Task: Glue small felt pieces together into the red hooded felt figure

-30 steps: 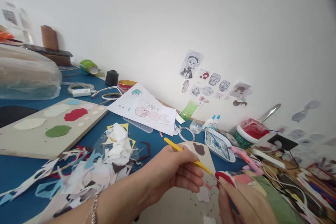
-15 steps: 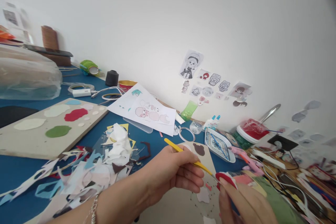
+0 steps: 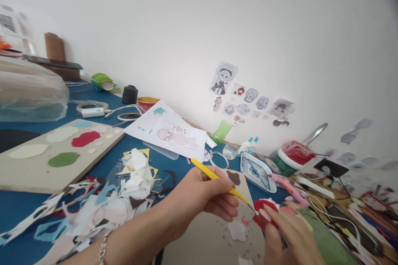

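My left hand grips yellow tweezers, closed around the handle, with the thin tip pointing down to the right. That tip meets the edge of a red cut-out piece with a white part on it. My right hand pinches the red piece between thumb and fingers, which cover part of it. Below both hands lies a pale grey board with a pale pink cut-out, small dark marks around it, and a brown bear-head-shaped piece near its far end.
Fabric-like scraps are heaped on the blue table to the left. Behind them a second board bears coloured pieces. Printed sheets, a patterned dish, a red-and-green tub and a pink glue gun stand farther back.
The red piece has been turned, so more of its face and white part shows. The tweezers' tip stays by its edge. The view has shifted slightly.
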The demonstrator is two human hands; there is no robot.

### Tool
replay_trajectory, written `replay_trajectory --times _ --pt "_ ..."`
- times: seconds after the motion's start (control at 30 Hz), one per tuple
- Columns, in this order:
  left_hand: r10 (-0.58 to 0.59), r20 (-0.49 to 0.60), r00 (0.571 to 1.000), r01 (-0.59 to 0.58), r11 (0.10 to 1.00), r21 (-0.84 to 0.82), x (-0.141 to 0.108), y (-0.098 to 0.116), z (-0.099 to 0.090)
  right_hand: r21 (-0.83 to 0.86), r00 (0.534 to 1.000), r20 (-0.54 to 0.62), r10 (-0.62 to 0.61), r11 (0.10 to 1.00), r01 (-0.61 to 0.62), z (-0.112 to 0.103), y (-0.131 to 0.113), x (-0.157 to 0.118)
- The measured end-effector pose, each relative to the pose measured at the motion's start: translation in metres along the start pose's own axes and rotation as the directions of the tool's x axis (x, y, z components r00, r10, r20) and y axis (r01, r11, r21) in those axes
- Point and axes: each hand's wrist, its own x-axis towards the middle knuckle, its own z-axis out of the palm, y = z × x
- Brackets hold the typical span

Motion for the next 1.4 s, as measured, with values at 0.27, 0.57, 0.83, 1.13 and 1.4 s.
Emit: replay_trajectory --times 0.27,0.57,0.83,1.13,1.4 --pt "0.26 0.062 0.964 -0.267 0.925 0.272 -0.004 0.012 0.0 0.457 0.706 0.238 0.667 0.564 -0.688 0.013 -0.01 0.006" --pt "0.267 0.031 0.963 -0.26 0.897 0.356 0.001 0.008 -0.003 0.537 0.361 0.559 0.747 0.006 -0.844 0.019 -0.014 0.011" --pt "0.252 0.021 0.967 -0.242 0.898 0.367 0.001 0.007 -0.003 0.494 0.214 0.646 0.733 -0.188 -0.849 0.017 -0.016 0.024" --pt "0.248 0.014 0.969 -0.234 0.892 0.387 0.003 0.004 -0.004 0.536 0.271 0.713 0.647 -0.253 -0.805 0.017 -0.014 0.014" --pt "0.246 0.01 0.969 -0.231 0.895 0.382 0.004 0.004 -0.005 0.512 0.268 0.73 0.628 -0.243 -0.824 0.018 -0.011 0.011"
